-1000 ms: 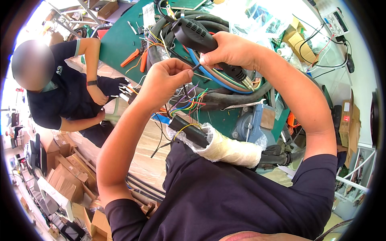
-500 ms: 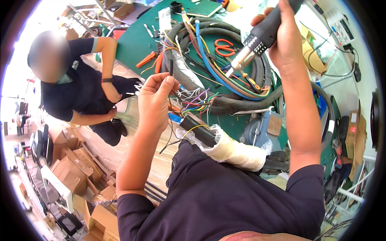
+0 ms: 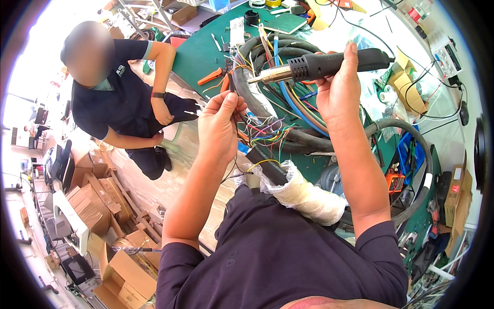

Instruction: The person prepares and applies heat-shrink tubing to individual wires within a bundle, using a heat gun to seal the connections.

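Note:
My right hand [image 3: 339, 90] grips a black heat gun [image 3: 329, 64] held level, its metal nozzle [image 3: 267, 76] pointing left. My left hand [image 3: 221, 123] pinches a thin dark wire [image 3: 232, 87] upright just below and left of the nozzle tip. Under both hands a thick black cable bundle [image 3: 267, 103] spills many coloured wires [image 3: 267, 131] over the green table [image 3: 206, 51]. A cable end wrapped in clear plastic [image 3: 303, 198] lies against my chest.
Another person [image 3: 118, 98] in a dark shirt crouches at the left beside the table. Orange-handled pliers [image 3: 213, 78] lie on the green table. Cardboard boxes [image 3: 98, 201] are stacked on the floor lower left. Tools and a red meter [image 3: 395, 181] crowd the right side.
My right hand has brought the heat gun down from pointing up-right to lying level, with the nozzle near my left hand. My left hand has risen with the wire pinched.

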Motion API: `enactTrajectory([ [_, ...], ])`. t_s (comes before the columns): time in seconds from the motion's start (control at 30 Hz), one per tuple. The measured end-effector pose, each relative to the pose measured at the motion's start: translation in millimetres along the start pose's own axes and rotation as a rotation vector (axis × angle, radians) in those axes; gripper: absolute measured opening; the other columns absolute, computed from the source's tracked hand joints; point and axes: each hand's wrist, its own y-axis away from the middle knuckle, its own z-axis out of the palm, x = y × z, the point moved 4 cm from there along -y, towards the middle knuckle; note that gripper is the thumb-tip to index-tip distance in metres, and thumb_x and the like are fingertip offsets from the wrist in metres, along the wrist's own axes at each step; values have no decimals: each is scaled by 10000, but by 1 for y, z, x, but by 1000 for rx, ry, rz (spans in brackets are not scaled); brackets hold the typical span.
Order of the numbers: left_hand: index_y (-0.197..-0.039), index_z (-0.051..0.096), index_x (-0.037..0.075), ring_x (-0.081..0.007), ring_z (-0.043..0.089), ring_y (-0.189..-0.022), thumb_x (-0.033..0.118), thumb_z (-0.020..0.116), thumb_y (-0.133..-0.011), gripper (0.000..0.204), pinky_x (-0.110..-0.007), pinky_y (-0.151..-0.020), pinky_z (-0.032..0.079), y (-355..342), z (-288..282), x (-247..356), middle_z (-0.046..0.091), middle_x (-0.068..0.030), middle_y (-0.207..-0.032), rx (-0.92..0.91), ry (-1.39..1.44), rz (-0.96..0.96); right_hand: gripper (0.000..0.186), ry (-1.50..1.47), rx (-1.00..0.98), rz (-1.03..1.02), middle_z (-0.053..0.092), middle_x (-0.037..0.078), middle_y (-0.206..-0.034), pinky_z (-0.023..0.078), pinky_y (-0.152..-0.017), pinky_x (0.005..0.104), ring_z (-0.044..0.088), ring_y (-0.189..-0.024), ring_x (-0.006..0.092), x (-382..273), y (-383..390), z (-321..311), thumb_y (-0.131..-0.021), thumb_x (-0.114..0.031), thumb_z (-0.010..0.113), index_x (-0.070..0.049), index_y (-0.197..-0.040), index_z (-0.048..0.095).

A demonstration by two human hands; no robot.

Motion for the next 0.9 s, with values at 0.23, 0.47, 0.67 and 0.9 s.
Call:
enactTrajectory([
  [0.23, -1002, 602, 20, -152, 607, -807, 126, 679, -894, 170, -271, -745, 477, -2, 0, -1, 653, -66, -890, 20, -29, 5, 486, 12, 19, 7, 656, 86, -842, 469, -571, 263, 618, -711, 144, 8, 1, -2, -915, -515, 557, -38, -997, 518],
  [0.47, -1018, 591, 10, -144, 609, -802, 130, 677, -897, 191, -255, -730, 468, -6, -1, -3, 653, -69, -899, 10, -36, 3, 464, 8, 7, 17, 655, 82, -840, 464, -567, 256, 616, -707, 139, 13, -1, -4, -914, -498, 566, -41, -985, 523],
  [0.67, -1080, 549, -5, -146, 619, -812, 95, 675, -886, 252, -247, -716, 461, -9, -3, -5, 654, -85, -923, 18, -58, 14, 476, -36, 25, 25, 651, 113, -848, 515, -572, 268, 632, -709, 156, 16, -3, -7, -880, -503, 631, -46, -976, 540],
  [0.9, -1103, 537, -35, -146, 630, -847, 56, 653, -876, 271, -255, -753, 475, -7, 0, -1, 656, -105, -960, 5, -158, -14, 471, -23, 18, 21, 638, 104, -823, 517, -575, 268, 635, -723, 152, 17, -5, -11, -877, -494, 642, -44, -972, 542],
])
